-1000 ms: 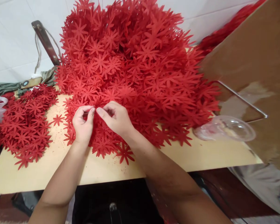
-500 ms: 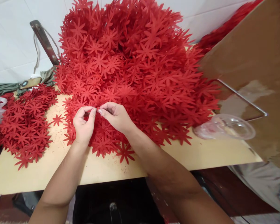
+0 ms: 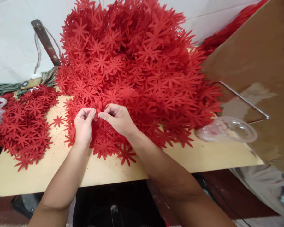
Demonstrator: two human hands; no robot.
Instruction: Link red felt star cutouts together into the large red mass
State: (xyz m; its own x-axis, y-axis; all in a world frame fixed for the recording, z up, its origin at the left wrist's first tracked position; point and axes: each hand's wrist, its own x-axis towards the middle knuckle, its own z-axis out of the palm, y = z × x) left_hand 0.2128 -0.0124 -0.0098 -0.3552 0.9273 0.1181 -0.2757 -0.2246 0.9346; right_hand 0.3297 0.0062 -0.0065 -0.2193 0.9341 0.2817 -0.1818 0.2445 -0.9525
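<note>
We pinch a small red flower (image 3: 97, 108) between both hands at the near foot of the big heap (image 3: 137, 72); it is a flat cut-out with narrow pointed petals, matte and soft-looking like felt or foam (which of the two we cannot tell), and most of it is hidden by our fingers. Our left hand (image 3: 83, 126) is curled, thumb and forefinger closed on the flower's left edge; our right hand (image 3: 118, 118) meets it from the right, fingertips closed on the same piece, so the two hands touch at the tips. The heap behind is a tall mound of the same star-like shapes, spilling onto the table (image 3: 203, 156), a smooth pale-yellow board dusted with red crumbs. A lower pile (image 3: 26, 123) of flowers lies well to the left. To the right rests a clear plastic lid (image 3: 227, 129), round and glossy, beside a brown cardboard sheet (image 3: 257, 53).
</note>
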